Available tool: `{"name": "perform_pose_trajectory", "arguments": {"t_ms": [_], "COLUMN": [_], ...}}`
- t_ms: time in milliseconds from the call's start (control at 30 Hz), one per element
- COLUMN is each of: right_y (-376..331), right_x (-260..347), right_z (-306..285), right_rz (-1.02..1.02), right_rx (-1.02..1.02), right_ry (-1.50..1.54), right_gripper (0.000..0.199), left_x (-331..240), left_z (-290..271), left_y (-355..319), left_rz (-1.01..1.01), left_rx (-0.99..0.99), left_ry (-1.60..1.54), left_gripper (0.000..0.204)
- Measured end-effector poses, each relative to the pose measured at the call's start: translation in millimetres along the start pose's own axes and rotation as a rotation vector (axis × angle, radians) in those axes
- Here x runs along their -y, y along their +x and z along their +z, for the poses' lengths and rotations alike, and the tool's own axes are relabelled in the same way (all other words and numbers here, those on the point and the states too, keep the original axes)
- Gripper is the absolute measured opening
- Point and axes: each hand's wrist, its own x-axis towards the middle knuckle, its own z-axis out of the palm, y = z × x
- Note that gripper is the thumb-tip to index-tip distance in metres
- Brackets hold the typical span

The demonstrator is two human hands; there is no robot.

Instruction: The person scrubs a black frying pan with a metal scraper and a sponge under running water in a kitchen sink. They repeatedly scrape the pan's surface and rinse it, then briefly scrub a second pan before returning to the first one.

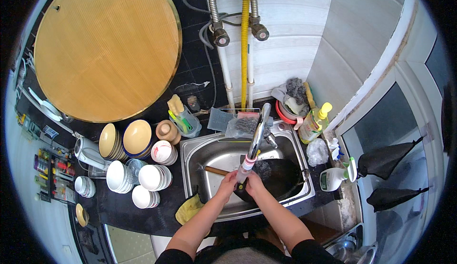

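My left hand (228,183) and my right hand (253,184) meet under the end of the faucet (256,140), over the steel sink (209,150). The spout ends in a white and pink nozzle (246,165) that reaches down between my fingers. Something small and yellow-green shows between my hands; I cannot make out what it is or which hand has it. Under my right hand a black wok (283,178) lies in the sink. Its wooden handle (216,170) points left, just above my left hand.
Stacks of white and tan bowls (143,176) crowd the dark counter on the left. A big round wooden board (107,49) leans on the wall. A yellow cloth (189,208) lies at the sink's front left corner. Bottles (314,123), a spray bottle (335,176) and scourers (245,126) ring the sink.
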Motion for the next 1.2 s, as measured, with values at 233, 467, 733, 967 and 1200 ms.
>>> {"name": "perform_pose_trajectory", "arguments": {"t_ms": [233, 467, 733, 967, 1200], "right_y": [56, 174, 16, -40, -30], "right_x": [-25, -79, -19, -18, -26], "right_z": [2, -50, 37, 13, -21], "right_rz": [0.074, -0.174, 0.16, 0.14, 0.118], "right_rx": [-0.108, -0.078, -0.207, -0.124, -0.169], "right_ry": [0.344, 0.124, -0.016, -0.18, -0.057], "right_gripper": [0.029, 0.03, 0.014, 0.02, 0.006], "left_x": [-13, -9, -7, 21, 9], "left_z": [-2, 2, 0, 2, -11], "left_y": [-16, -9, -18, -17, -39], "left_rz": [0.106, 0.389, 0.021, 0.055, -0.165], "left_rx": [0.121, 0.148, -0.059, -0.016, 0.138], "left_ry": [0.085, 0.216, 0.076, 0.11, 0.064], "left_gripper": [0.06, 0.062, 0.048, 0.025, 0.019]}}
